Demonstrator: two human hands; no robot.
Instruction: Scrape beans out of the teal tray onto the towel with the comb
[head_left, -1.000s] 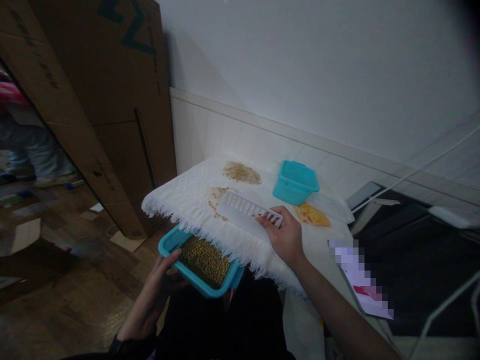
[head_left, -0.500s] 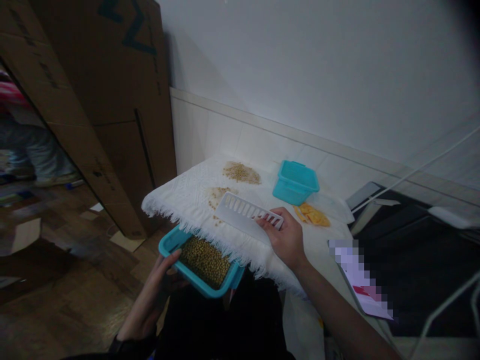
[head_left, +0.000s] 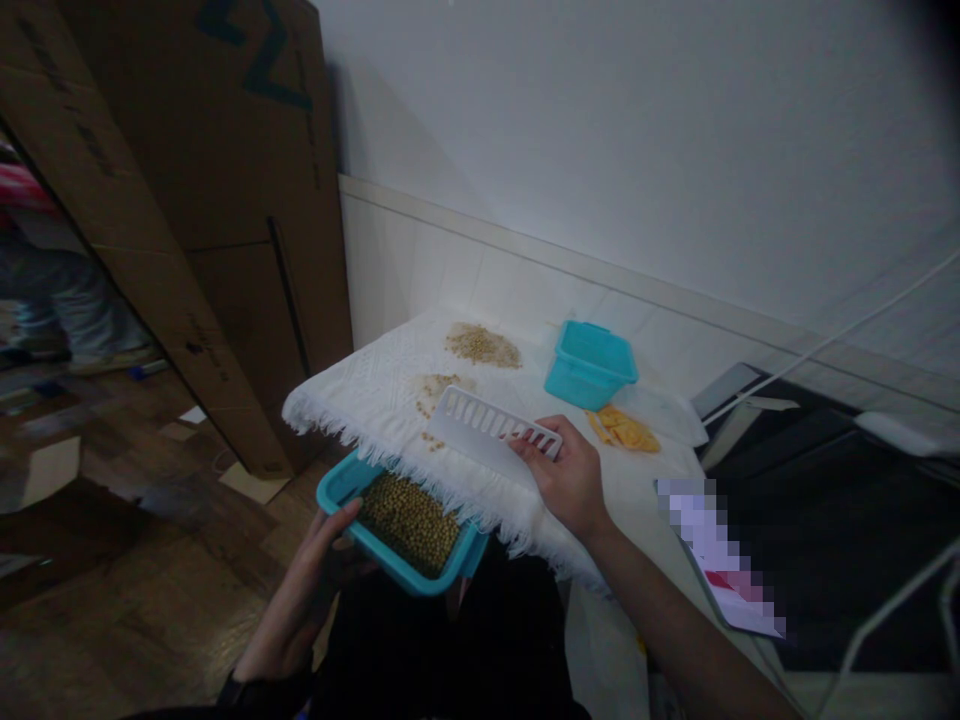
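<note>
My left hand point(head_left: 315, 575) grips a teal tray point(head_left: 341, 488) full of small greenish-brown beans point(head_left: 409, 520), held just below the front fringe of a white cloth point(head_left: 375, 385) on a small table. My right hand point(head_left: 570, 480) is closed on one end of a white slotted plastic scraper point(head_left: 480, 430), which lies tilted on the cloth near its front edge. A small scatter of beans point(head_left: 431, 390) lies just beyond the scraper. A larger pile of beans point(head_left: 482, 345) sits farther back.
A second teal container point(head_left: 591, 365) stands at the back right of the cloth, with yellow pieces point(head_left: 626, 430) beside it. Large cardboard boxes point(head_left: 187, 150) lean at the left. A dark surface with white cables point(head_left: 825, 345) lies to the right. Wooden floor below.
The scraper and my right hand have slid a little toward the front edge of the cloth. The tray in my left hand has stayed in place.
</note>
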